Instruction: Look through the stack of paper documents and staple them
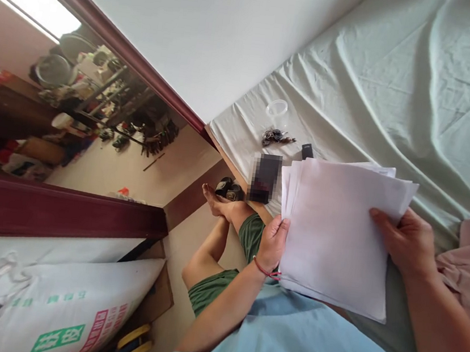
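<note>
A loose stack of white paper sheets (339, 234) is held between my two hands, its edges uneven and fanned at the top and left. My left hand (273, 240), with a red string on the wrist, grips the left edge, thumb in front. At the right edge, my right hand (411, 240) has its thumb on the front sheet and its other fingers hidden behind the stack. The visible face of the top sheet looks blank. Just beyond the papers, a small black object (307, 151) lies on the bed.
Pale green sheeting covers the bed (398, 104). On it lie a blurred-out dark rectangle (265, 180), a tangled dark cord (276, 137) and a clear round lid (276, 108). Dark shoes (229, 188) stand on the floor. A large white sack (74, 299) is at lower left, beside a doorway.
</note>
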Tool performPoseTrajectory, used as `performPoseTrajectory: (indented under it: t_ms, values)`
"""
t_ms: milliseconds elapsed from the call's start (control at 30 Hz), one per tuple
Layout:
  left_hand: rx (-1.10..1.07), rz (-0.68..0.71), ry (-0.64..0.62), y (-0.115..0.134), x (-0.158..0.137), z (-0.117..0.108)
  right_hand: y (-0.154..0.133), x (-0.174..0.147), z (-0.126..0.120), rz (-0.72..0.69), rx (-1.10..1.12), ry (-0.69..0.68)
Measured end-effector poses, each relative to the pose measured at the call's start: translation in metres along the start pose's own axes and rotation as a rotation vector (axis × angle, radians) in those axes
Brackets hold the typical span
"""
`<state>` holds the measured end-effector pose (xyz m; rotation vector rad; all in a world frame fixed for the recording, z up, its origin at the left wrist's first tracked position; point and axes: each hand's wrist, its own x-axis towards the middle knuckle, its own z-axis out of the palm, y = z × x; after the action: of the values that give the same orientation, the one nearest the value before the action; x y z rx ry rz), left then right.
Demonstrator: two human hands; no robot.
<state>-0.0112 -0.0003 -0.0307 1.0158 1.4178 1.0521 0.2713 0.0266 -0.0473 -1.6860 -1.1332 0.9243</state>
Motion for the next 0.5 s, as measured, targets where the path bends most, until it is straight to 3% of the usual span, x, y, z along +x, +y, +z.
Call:
performPoseTrajectory:
  t_ms: [233,433,500]
  values:
    - [0.008,-0.038,0.012,-0.004,0.009,-0.004,-0.013,0.001,-0.002,0.002,-0.19,0.162]
    - [-0.091,-0.055,0.061,0.002,0.008,0.0,-0.009,0.001,-0.002,0.116,0.184,0.175]
    - [-0.174,-0.064,0.081,0.002,0.006,0.001,-0.007,0.0,-0.002,0.104,0.187,0.148]
